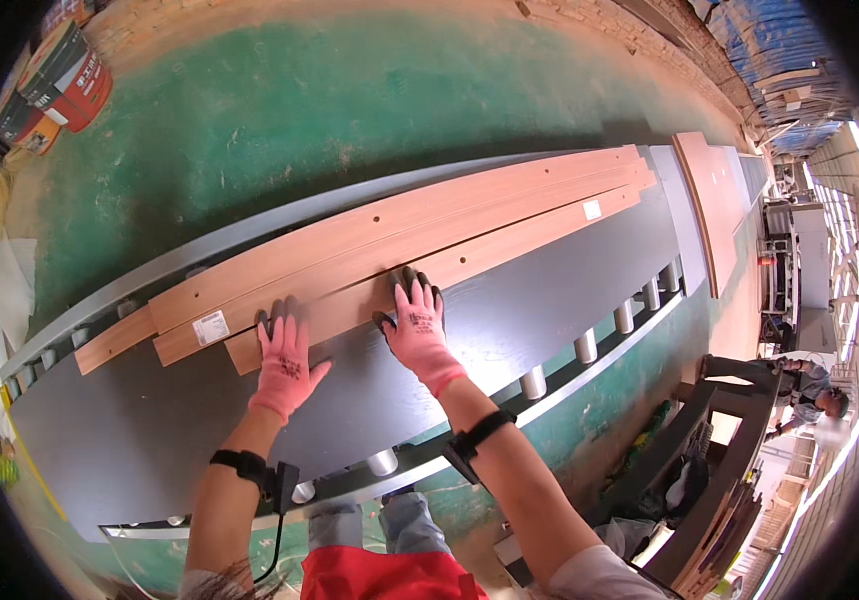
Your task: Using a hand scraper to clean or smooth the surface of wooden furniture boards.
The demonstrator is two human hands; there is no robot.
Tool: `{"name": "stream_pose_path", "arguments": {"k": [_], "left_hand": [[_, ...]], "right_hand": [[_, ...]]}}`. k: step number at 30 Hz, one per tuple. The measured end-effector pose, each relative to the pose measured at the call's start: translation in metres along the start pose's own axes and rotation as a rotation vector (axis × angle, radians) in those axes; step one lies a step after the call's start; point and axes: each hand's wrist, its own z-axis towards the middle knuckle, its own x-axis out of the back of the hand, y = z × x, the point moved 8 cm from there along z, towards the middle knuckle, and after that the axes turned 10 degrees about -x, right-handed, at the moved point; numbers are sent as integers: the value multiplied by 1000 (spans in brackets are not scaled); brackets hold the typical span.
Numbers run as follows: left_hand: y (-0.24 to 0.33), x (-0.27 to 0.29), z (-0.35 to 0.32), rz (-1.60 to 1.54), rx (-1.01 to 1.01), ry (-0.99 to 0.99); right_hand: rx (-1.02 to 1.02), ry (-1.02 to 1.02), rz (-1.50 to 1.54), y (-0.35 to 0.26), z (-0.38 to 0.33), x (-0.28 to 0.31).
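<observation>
Several long, narrow wood-grain boards (pixel 350 230) lie side by side on a large dark grey panel (pixel 180 410). The nearest board (pixel 530 235) bears a white label and a dark hole. My left hand (pixel 287 365), in a pink glove with dark fingertips, rests its outstretched fingers over the boards' near edge, left of centre. To its right, my right hand (pixel 418 325), gloved the same way, lies with spread fingers on the nearest board's edge. Neither hand is closed round anything. Another white label (pixel 212 328) sits on the middle board, near its left end.
Metal rollers (pixel 586 346) of a conveyor show under the panel. More boards (pixel 707 210) lie farther along at the right. Buckets (pixel 72 80) stand on the green floor at far left. A dark cart (pixel 710 500) holds scraps at right, with another person (pixel 805 390) beyond it.
</observation>
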Motion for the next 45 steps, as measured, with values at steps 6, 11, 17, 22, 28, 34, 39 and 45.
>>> {"name": "stream_pose_path", "arguments": {"k": [6,11,17,22,28,34,39,45], "left_hand": [[28,-32,-36,65,-22,-78],[17,-15,-28,-119,54,-71],[-77,61,50,44,185,230],[-96,27,54,-43,207,-117],[-30,-5,-18,-47,102,-66],[21,-35,-76,-152,219,-215],[42,-50,-109,-164,221,-237],[47,-61,-157,-104,392,-309]], "right_hand": [[-45,-104,-141,19,-31,-32],[-57,-196,-121,30,-45,-41],[33,53,-14,17,-11,3],[38,90,-26,5,28,13],[36,18,-41,4,8,-12],[-13,-108,-71,25,-44,-31],[-33,-148,0,23,-73,-32],[81,-97,37,14,-110,-43]]}}
